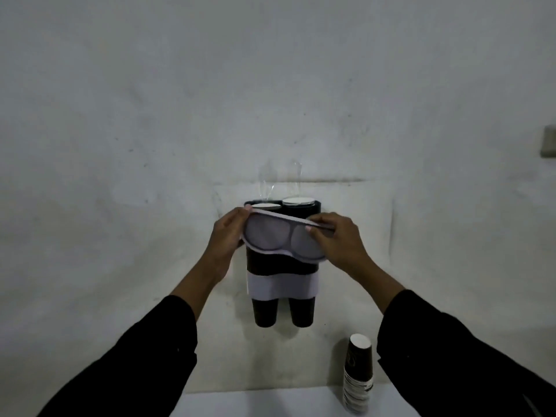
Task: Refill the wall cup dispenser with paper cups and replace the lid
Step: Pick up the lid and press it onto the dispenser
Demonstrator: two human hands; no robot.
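A black double-tube cup dispenser (pixel 281 264) with a pale band across its lower part hangs on the wall. White cup rims (pixel 296 201) show at the top of both tubes, and two dark cup bottoms (pixel 265 314) stick out below. Both hands hold the pale double-ring lid (pixel 270 236) tilted in front of the dispenser's upper half, its underside facing me. My left hand (pixel 227 236) grips the lid's left end. My right hand (pixel 337 239) pinches its right end.
An upside-down stack of paper cups (pixel 358 373) stands on the white table surface (pixel 270 401) at the lower right, below the dispenser. The wall is plain and grey, with a small switch plate (pixel 548 142) at the far right.
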